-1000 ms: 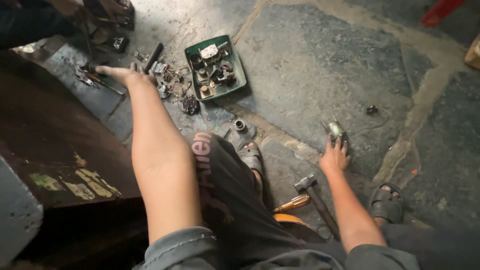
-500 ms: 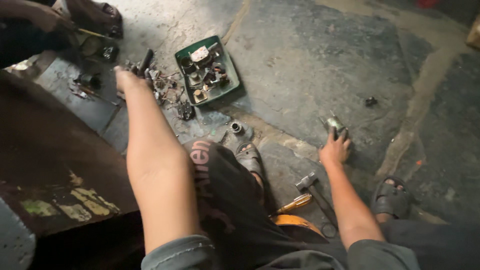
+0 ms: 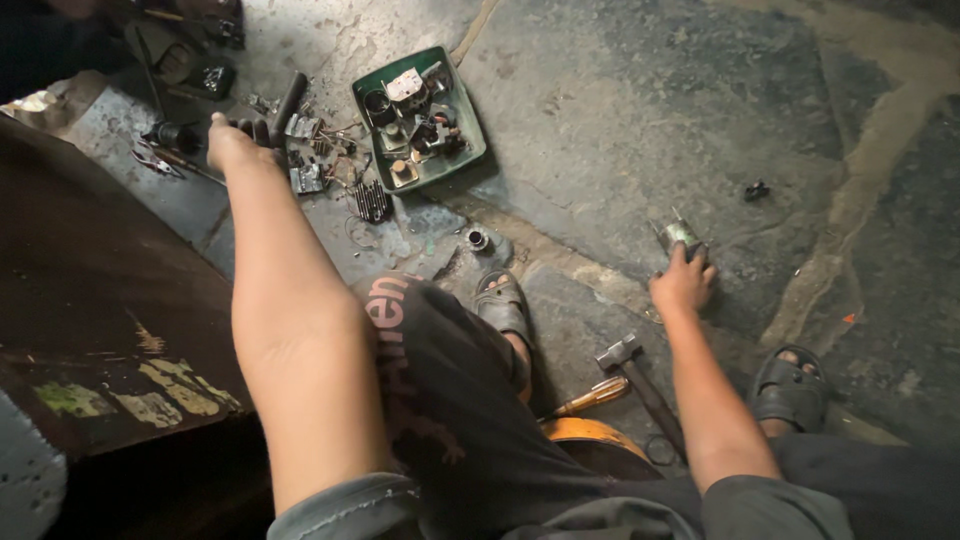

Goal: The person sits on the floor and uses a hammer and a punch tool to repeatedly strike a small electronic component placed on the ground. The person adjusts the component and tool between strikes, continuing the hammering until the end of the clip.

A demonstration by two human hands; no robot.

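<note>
- Right hand [image 3: 683,283] clamped on small metal cylinder [image 3: 679,236], upright on stone floor [image 3: 620,130], far right.
- Left hand [image 3: 232,142] reaches far left among loose parts [image 3: 330,165] nr green tray [image 3: 468,150]; grip unclear.
- Hands well apart.

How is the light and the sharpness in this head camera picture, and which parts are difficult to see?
Head view: dim, soft light, no glare. The green tray and right hand on a small metal cylinder look fairly sharp. The left hand is slightly soft, the upper left corner falls into dark shadow, and the near forearm appears enlarged by the wide lens.
</note>
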